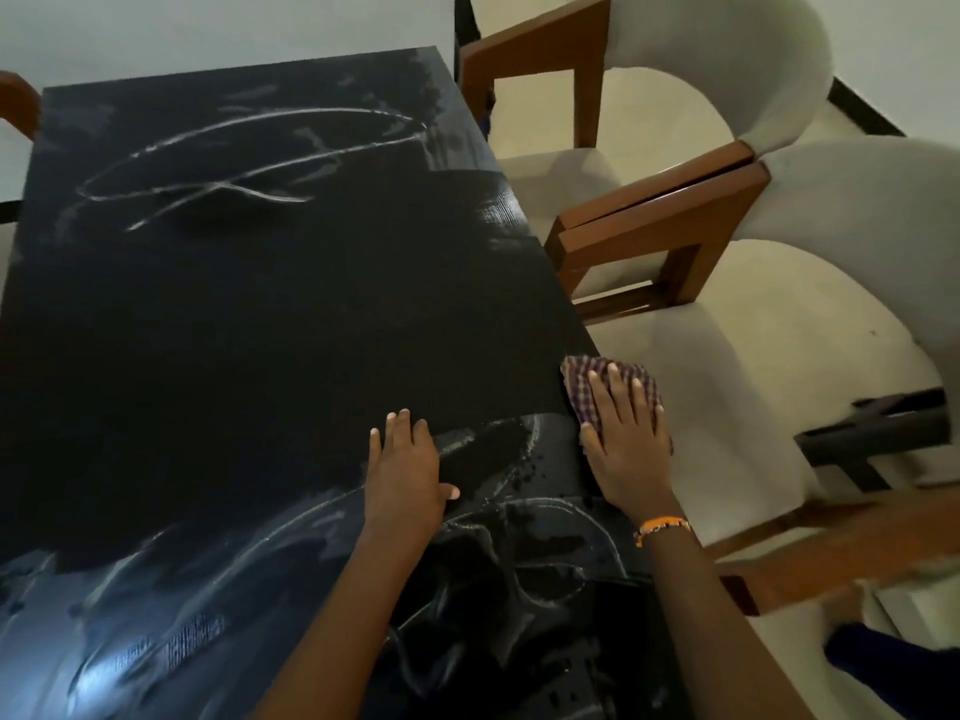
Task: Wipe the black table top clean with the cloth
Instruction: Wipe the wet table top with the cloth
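My right hand (626, 433) presses flat on the checked cloth (592, 379) at the surface's (260, 330) right edge; my left hand (408, 459) rests flat, fingers straight, beside it. I'd sweep with overlapping strokes through the wet streaks (249, 163).

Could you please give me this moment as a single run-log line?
right hand: flat on cloth at table right edge | left hand: flat on table, no cloth | streaks: far end unwiped
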`<state>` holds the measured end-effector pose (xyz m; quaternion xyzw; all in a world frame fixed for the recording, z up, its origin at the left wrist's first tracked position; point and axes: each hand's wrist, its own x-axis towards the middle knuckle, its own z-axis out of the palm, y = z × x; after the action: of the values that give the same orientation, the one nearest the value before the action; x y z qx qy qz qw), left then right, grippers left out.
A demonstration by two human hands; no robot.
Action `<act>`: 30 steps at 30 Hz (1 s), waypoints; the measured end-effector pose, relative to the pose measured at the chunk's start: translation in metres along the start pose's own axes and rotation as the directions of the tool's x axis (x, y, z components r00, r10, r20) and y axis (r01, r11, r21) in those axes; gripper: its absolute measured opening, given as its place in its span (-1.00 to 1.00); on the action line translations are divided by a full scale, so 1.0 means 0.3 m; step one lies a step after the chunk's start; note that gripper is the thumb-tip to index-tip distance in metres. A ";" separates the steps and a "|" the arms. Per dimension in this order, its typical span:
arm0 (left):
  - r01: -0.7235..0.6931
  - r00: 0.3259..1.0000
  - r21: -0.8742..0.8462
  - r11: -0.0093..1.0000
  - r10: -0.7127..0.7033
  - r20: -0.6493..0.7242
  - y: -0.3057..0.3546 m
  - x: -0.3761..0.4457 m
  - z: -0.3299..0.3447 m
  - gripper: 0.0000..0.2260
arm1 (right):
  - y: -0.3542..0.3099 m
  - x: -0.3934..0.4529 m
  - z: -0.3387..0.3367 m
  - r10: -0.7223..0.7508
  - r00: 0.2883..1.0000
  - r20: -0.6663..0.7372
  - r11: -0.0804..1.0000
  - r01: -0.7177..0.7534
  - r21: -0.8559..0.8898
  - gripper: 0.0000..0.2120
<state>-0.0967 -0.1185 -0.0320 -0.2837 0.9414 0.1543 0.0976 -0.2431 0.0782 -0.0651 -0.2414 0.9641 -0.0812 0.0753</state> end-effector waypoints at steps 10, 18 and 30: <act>-0.018 0.999 -0.158 0.987 0.011 -0.040 -0.135 -0.139 0.000 -0.23 | -0.399 -0.047 0.087 -0.119 0.993 0.021 0.993 0.119 0.013 -0.40; 0.202 0.969 -0.208 0.957 -0.226 -0.099 -0.371 -0.262 -0.028 -0.39 | -0.815 -0.130 0.173 -0.501 0.857 0.122 0.865 0.492 0.096 -0.39; 0.236 0.945 -0.279 0.931 -0.287 -0.157 -0.518 -0.371 -0.033 -0.43 | -0.578 -0.053 0.109 -0.213 0.974 -0.079 0.977 0.211 -0.030 -0.40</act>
<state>0.0814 -0.1886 -0.0291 -0.4310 0.8720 0.2317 -0.0129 -0.1447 -0.0692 -0.0617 -0.3401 0.9359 -0.0881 0.0240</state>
